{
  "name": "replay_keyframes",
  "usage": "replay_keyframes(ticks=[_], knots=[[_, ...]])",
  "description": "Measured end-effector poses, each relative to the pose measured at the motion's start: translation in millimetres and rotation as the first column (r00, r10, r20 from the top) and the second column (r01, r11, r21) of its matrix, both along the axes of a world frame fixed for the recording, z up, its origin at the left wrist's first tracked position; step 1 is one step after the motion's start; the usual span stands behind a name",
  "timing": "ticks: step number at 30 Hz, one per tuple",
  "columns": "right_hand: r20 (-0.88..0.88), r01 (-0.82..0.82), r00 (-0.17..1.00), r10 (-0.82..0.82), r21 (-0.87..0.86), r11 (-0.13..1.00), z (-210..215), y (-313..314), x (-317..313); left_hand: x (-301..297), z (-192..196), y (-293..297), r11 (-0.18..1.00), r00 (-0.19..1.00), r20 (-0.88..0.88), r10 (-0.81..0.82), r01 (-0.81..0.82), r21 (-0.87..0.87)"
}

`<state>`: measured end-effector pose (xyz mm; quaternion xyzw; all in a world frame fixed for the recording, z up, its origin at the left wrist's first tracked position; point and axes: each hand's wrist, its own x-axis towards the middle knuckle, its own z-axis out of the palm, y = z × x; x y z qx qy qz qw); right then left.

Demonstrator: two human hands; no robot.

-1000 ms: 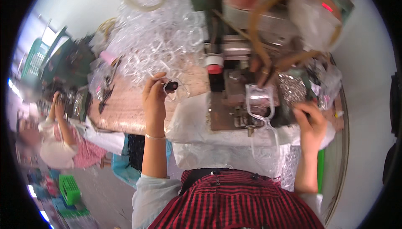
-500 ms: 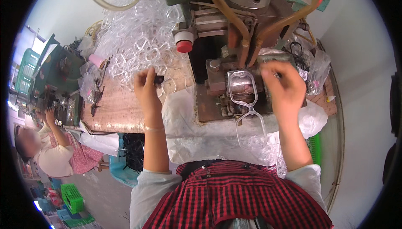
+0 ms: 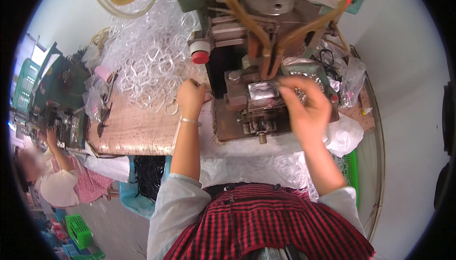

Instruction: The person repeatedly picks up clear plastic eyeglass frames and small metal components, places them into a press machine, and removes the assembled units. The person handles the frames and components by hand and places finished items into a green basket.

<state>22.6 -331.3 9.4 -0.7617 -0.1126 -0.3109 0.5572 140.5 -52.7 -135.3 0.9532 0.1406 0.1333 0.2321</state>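
Note:
My right hand (image 3: 308,113) reaches over the machine, its thumb and forefinger pinched at the right edge of the shiny metal fixture (image 3: 264,91). Whatever lies between those fingertips is too small to make out. Two copper-coloured prongs (image 3: 270,67) point down just behind the fixture, which carries no spectacle frame. Left of the machine base, my left hand (image 3: 192,99) is closed near the wooden tabletop (image 3: 137,129); its fingertips are turned away, hiding anything in them. Clear plastic spectacle frames (image 3: 156,60) lie in a large heap beyond that hand.
A red push button (image 3: 200,57) juts from the machine's left side. Small metal parts fill a tray (image 3: 313,83) on the right, near black-handled scissors (image 3: 328,63). A blue basket (image 3: 135,194) holds dark pieces. Another person (image 3: 61,179) works at the left.
The clear spectacle frame has gone from the fixture. My right hand has come left to the fixture; my left has shifted right and down, and its dark small piece is out of sight.

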Motion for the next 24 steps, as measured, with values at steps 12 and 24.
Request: replay_keyframes(ticks=[12, 24], knots=[[-0.091, -0.249, 0.931, 0.352, 0.546, 0.800, -10, 18, 12, -110, 199, -61, 0.564, 0.319, 0.886, -0.338, 0.822, -0.080], [-0.158, -0.077, 0.986, 0.061, -0.098, 0.992, 13, -13, -25, -125, 176, -66, 0.436, 0.200, 0.690, -0.696, 0.880, 0.185]])
